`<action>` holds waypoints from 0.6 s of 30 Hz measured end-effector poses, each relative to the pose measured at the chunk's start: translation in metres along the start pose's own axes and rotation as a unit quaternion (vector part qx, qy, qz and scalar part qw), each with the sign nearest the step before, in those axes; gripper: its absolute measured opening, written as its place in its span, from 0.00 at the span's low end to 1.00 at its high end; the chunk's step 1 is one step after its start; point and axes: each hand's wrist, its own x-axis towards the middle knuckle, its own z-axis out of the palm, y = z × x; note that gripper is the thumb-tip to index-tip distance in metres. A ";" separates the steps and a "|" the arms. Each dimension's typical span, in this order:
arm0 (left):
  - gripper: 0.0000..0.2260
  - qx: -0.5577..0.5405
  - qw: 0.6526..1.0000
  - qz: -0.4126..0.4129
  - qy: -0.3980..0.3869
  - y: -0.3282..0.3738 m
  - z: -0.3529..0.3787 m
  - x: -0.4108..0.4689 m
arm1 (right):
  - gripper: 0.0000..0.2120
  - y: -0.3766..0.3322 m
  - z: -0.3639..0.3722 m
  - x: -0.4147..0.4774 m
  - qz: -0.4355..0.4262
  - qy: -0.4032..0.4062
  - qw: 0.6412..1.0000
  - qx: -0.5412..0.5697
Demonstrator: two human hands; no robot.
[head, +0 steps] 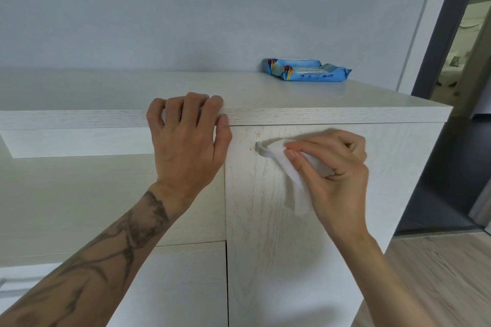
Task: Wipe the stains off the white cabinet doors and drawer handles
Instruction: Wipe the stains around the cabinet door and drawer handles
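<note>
A white cabinet door (279, 233) fills the lower middle, with a pale curved handle (261, 149) near its top left corner. Small orange stains (257, 135) dot the door above and left of the handle. My right hand (334, 167) pinches a white wet wipe (295, 180) and presses it around the handle's right part, hiding that part. My left hand (186, 138) rests on the front edge of the cabinet top (292, 93), fingers curled over the edge and thumb on the door's top corner. It holds nothing else.
Two blue packs of wet wipes (308, 70) lie at the back right of the cabinet top, against the wall. Drawer fronts (79, 194) sit left of the door. A dark doorway (457, 61) and wood floor (438, 287) lie to the right.
</note>
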 end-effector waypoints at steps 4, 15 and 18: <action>0.14 -0.003 1.000 -0.001 -0.007 -0.001 -0.001 0.000 | 0.05 0.005 -0.003 0.005 -0.021 -0.033 0.999 -0.006; 0.15 -0.001 1.000 0.001 -0.010 -0.001 0.000 0.000 | 0.05 0.002 -0.008 0.011 -0.025 -0.040 0.999 -0.023; 0.16 0.001 1.000 -0.001 -0.011 -0.001 0.000 0.000 | 0.03 0.000 -0.020 0.007 0.023 0.033 0.999 -0.016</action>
